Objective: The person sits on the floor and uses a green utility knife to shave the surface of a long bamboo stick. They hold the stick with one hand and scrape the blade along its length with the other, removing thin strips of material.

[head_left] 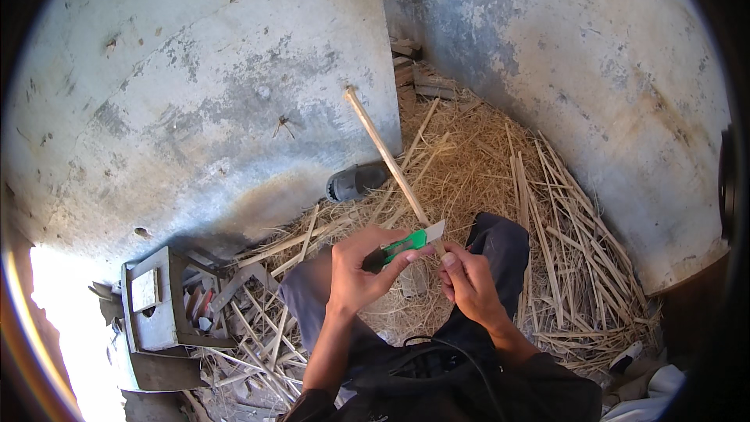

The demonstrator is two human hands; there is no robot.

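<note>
My left hand is closed around a green utility knife. Its wide blade points right and lies against a pale bamboo stick, close to the stick's near end. That near end is pinched between the thumb and fingers of my right hand. From there the stick slants up and away to the left, its far end in front of the wall. Both hands are close together above my lap.
Fine shavings cover the floor ahead. Split bamboo strips are heaped at the right. A dark grey slipper lies by the worn wall. At the lower left stands a small box-like cabinet with scraps inside.
</note>
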